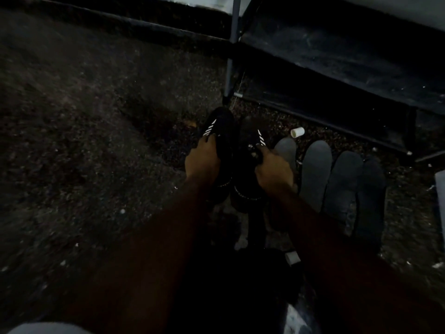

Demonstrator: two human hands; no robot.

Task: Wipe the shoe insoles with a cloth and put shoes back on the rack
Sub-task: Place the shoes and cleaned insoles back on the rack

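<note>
L hand [203, 162]: arm stretched fwd, fingers curled over top of left shoe [222, 126], gripping it.
R hand [274, 169]: arm fwd, fingers wrapped on right shoe [245, 186], gripping.
Shoe axis: both lengthwise away from body, toes toward rack [337, 56].
Shoe position: side by side over floor [96, 116]; lifted or resting, can't tell.
Shoe look: black, white diagonal stripes, white heel trim.
Insoles [316, 169]: grey, in a row right of shoes.

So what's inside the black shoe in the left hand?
Cannot be seen: the left hand grips the black shoe and its opening is too dark. The right hand grips the other shoe. Grey insoles lie on the floor.
</note>
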